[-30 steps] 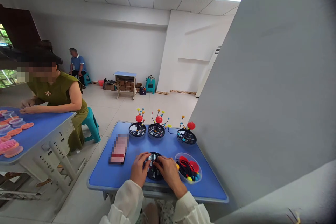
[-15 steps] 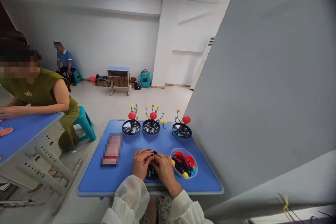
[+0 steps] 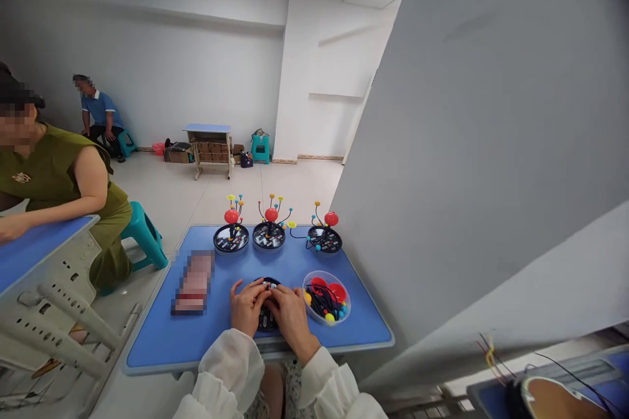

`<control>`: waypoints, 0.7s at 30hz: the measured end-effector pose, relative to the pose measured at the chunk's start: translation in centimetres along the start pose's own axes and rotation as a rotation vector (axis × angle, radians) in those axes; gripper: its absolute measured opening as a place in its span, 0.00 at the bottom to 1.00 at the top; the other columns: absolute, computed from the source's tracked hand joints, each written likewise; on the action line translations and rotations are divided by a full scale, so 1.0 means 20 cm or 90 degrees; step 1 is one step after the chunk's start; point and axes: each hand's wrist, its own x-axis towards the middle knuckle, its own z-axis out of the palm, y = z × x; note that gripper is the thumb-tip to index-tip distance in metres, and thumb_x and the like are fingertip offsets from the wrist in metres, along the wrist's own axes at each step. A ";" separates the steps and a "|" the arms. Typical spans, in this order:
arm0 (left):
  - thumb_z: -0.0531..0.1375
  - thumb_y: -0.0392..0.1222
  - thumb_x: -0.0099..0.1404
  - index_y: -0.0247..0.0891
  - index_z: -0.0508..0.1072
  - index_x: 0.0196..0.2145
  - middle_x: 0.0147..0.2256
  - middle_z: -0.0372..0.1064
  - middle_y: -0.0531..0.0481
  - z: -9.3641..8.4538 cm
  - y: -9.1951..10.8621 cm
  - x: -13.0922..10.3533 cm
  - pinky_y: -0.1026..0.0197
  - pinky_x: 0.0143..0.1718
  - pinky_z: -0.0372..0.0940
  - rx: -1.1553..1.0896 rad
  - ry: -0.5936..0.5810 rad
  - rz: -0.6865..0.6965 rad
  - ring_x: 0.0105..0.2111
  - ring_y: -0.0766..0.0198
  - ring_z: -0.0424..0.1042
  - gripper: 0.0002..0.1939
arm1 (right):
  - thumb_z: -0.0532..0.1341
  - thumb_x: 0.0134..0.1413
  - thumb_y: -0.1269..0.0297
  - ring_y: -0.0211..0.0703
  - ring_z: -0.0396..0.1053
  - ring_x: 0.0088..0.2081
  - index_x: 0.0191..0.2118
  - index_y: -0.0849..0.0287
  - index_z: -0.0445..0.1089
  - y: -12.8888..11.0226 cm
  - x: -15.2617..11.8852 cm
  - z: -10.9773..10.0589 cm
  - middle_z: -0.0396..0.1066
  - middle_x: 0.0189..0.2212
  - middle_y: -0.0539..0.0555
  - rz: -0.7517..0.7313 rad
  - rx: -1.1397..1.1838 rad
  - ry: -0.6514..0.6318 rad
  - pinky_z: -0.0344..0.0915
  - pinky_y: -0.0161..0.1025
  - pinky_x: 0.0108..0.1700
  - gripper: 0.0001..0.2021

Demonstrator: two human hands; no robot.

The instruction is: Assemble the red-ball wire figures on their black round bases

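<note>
A round black base (image 3: pixel 266 322) with small printed labels lies near the front of the blue desk, partly covered by my hands. My left hand (image 3: pixel 246 308) is on its left, thumb and forefinger pinched together over the middle of the base. Opposite it, my right hand (image 3: pixel 291 315) has its fingertips closed at the same spot, touching those of the left. Whatever sits between the fingertips is hidden. To the right stands a clear plastic bowl (image 3: pixel 349 309) holding red half-shells (image 3: pixel 337 292), black rods (image 3: pixel 322 304) and small yellow and blue balls.
Three planet models with red balls (image 3: pixel 231 217) (image 3: pixel 271 215) (image 3: pixel 331 218) stand along the desk's back edge. A blurred pink item (image 3: pixel 194 281) lies at left. A grey partition (image 3: pixel 472 144) rises close on the right. Another person (image 3: pixel 63 163) sits at a desk to the left.
The view has swung slightly right, so everything appears shifted left. My left fingers have spread a little, and more of the base's far rim shows. Both hands stay at the base.
</note>
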 end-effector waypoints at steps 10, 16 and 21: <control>0.63 0.49 0.57 0.43 0.69 0.59 0.58 0.71 0.41 -0.03 -0.02 -0.16 0.42 0.54 0.65 0.124 0.016 -0.024 0.57 0.44 0.69 0.32 | 0.55 0.63 0.69 0.48 0.76 0.39 0.38 0.53 0.77 0.23 -0.15 -0.40 0.81 0.37 0.55 0.085 -0.093 0.086 0.60 0.42 0.41 0.12; 0.61 0.51 0.57 0.38 0.63 0.63 0.63 0.63 0.37 -0.05 0.04 -0.29 0.38 0.61 0.56 0.226 -0.057 -0.099 0.65 0.41 0.57 0.37 | 0.61 0.52 0.73 0.49 0.78 0.33 0.24 0.52 0.77 0.41 -0.21 -0.50 0.81 0.29 0.54 0.131 -0.139 0.043 0.59 0.40 0.34 0.11; 0.56 0.43 0.62 0.33 0.62 0.63 0.62 0.64 0.34 -0.06 0.01 -0.21 0.42 0.60 0.60 0.188 -0.064 -0.114 0.62 0.45 0.63 0.32 | 0.61 0.48 0.76 0.51 0.78 0.31 0.20 0.53 0.75 0.40 -0.19 -0.44 0.80 0.24 0.55 0.140 -0.144 0.036 0.60 0.40 0.33 0.12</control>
